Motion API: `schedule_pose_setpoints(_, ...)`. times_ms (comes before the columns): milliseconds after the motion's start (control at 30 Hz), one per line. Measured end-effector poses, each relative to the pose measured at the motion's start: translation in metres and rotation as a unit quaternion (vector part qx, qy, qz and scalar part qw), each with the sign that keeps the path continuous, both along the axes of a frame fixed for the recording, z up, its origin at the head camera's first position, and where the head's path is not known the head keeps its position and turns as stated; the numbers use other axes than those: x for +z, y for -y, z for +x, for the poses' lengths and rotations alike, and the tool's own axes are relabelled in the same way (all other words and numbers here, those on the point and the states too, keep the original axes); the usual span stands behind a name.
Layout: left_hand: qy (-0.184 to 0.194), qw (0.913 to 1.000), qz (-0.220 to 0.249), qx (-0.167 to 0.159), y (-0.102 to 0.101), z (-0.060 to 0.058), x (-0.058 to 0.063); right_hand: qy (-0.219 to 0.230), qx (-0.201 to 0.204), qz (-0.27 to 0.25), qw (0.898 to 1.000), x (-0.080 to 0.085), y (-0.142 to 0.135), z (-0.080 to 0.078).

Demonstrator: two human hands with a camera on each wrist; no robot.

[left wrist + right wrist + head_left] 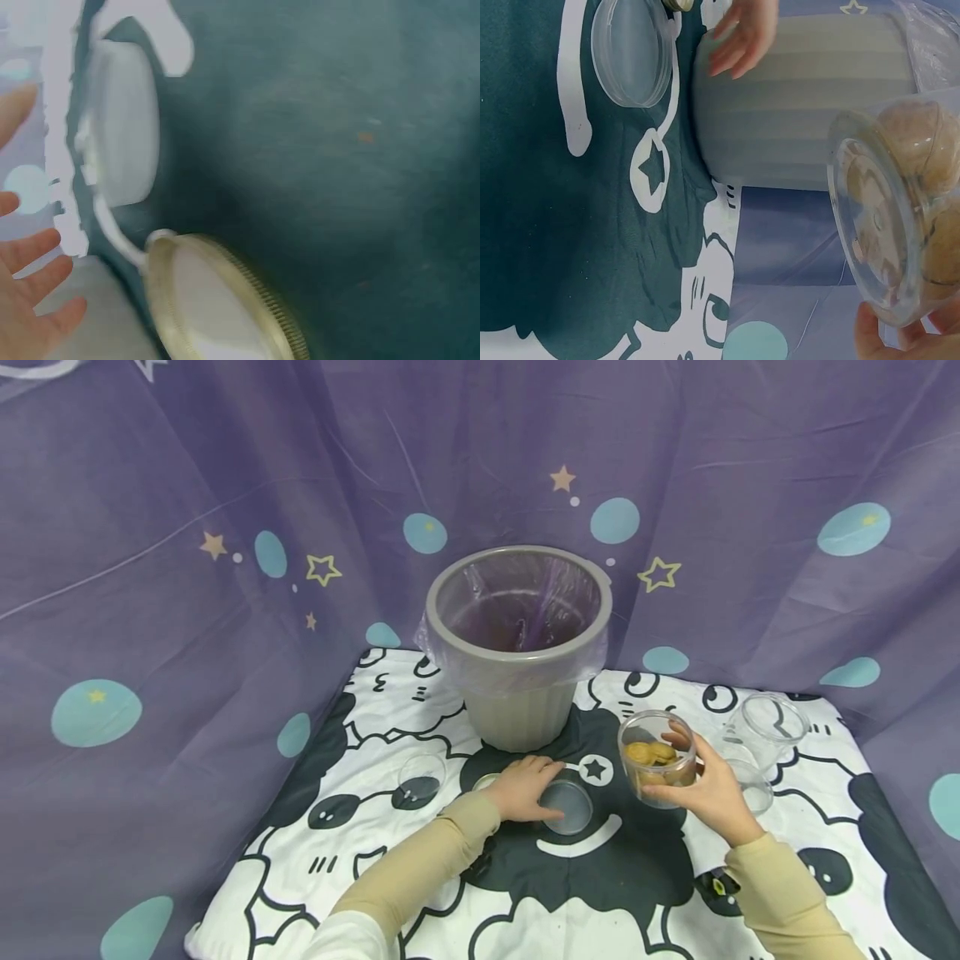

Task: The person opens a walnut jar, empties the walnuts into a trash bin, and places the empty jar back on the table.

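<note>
My right hand (712, 789) grips a clear round jar (658, 789) by its right side, raised over the cloth. Several round golden-brown cookies (654, 753) sit inside it; the right wrist view shows the jar's clear base (874, 225) and the cookies (922, 146) close up. Over the dark patch of cloth, my left hand (525, 789) has its fingers spread, holding nothing. Beside its thumb lies a clear round lid (567, 810). A gold-rimmed lid (486, 782) is partly hidden behind that hand; its ridged rim (281, 311) shows in the left wrist view.
A grey bin (521, 714) lined with a clear bag stands behind the hands. Clear, empty jars (772, 722) stand or lie at the right back. At the left, another clear disc (422, 768) lies on the cartoon-print cloth (555, 927). A purple curtain (495, 460) hangs behind.
</note>
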State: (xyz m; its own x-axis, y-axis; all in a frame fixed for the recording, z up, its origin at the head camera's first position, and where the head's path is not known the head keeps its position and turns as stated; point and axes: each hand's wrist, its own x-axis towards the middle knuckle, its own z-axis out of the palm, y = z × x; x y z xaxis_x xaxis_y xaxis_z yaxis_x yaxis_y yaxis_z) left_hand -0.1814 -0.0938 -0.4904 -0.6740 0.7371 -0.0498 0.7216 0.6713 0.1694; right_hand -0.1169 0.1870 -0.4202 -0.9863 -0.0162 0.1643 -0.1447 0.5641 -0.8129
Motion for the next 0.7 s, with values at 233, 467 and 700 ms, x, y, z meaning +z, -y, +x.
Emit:
schedule_pose_setpoints(233,0.002,0.9991,0.035,0.024,0.016,-0.001,0.023,0.007,0.000,0.000,1.000,0.000,-0.001,0.001)
schedule_pose_setpoints(467,-0.010,0.9943,0.105,0.019,0.032,0.001,0.047,0.006,0.000,0.010,1.000,-0.002,-0.002,0.001)
schedule_pose_setpoints(700,-0.067,0.9804,0.185,0.013,0.049,0.004,0.069,0.006,0.000,0.013,1.000,-0.003,-0.002,0.003)
